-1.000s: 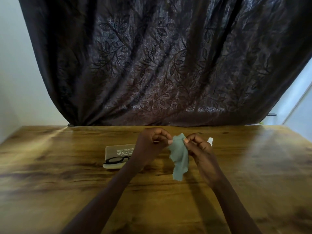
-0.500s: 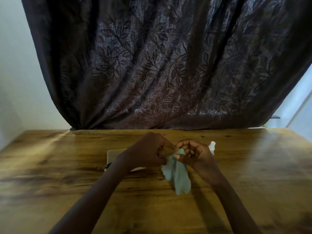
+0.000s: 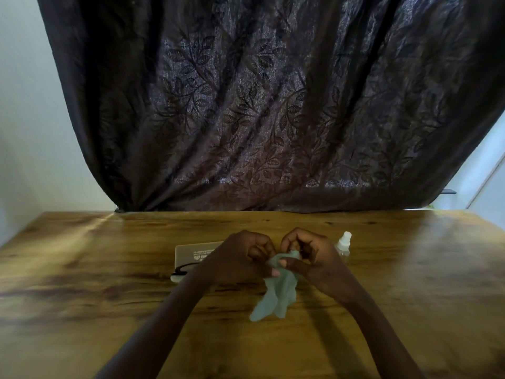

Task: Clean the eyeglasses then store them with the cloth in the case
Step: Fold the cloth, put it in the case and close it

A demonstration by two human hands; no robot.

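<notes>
Head view, centre of frame: both hands meet above the wooden table (image 3: 410, 269). Left hand (image 3: 240, 259) and right hand (image 3: 308, 255) each pinch the top of the pale green cloth (image 3: 278, 294), which hangs crumpled below them. Case (image 3: 194, 253) lies open left of centre, partly behind the left wrist; only a dark sliver of the eyeglasses (image 3: 183, 268) shows in it. Small spray bottle (image 3: 344, 243) stands right of the hands. Dark curtain (image 3: 273, 105) fills the upper frame.
</notes>
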